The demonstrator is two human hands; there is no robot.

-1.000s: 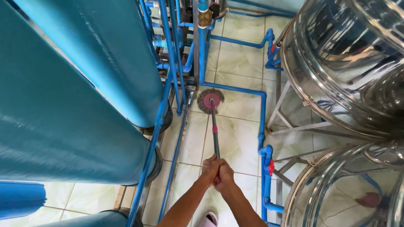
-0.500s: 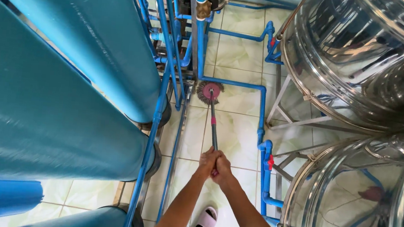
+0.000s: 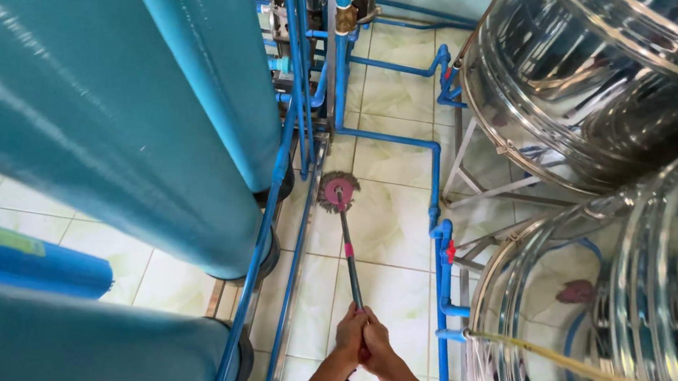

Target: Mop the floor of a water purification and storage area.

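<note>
Mopping the tile aisle, lower centre of frame

I've got left hand (image 3: 350,334) and right hand (image 3: 377,343) both pinching the mop handle (image 3: 349,255); pink mop head (image 3: 338,191) sits beside the blue pipes (image 3: 296,211).

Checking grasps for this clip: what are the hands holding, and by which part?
Both hands, left hand and right hand, grip a mop at the near end of its handle; its round head rests on the tiled floor.

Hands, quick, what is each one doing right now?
Left hand: closed around the mop handle.
Right hand: closed around the same handle, pressed against the left hand.
</note>
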